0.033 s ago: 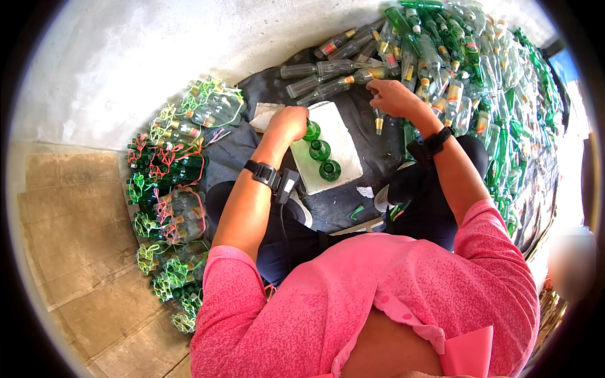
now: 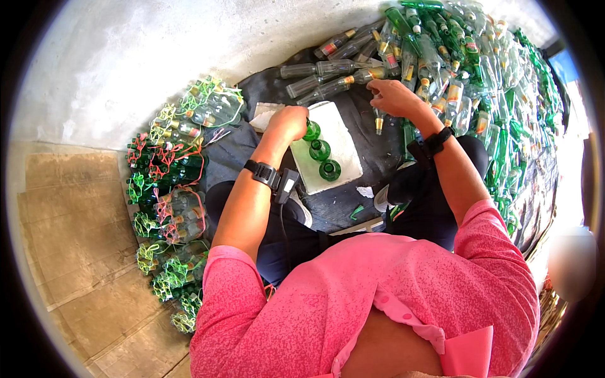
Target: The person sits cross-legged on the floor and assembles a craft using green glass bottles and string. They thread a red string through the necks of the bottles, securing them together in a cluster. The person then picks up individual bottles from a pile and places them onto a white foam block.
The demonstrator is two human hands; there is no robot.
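Three green glass bottles stand upright in a row on a white board, seen from above: the near bottle [image 2: 329, 170], the middle bottle [image 2: 320, 150] and the far bottle [image 2: 312, 130]. My left hand [image 2: 288, 122] is closed at the far bottle's left side, its fingertips partly hidden. Beneath them the white board [image 2: 345, 165] lies on a dark sheet. To the right, my right hand [image 2: 397, 99] is held with fingers apart and nothing visible in it, beside the edge of the bottle pile. A clear bottle [image 2: 379, 121] lies just below that hand.
A big heap of green and clear bottles [image 2: 454, 69] covers the right side. Several clear bottles [image 2: 328, 82] lie by the wall. On the left stand tied bundles of bottles [image 2: 179, 164] with coloured string. Cardboard [image 2: 75, 233] covers the floor there. Paper scrap [image 2: 365, 191] lies near my feet.
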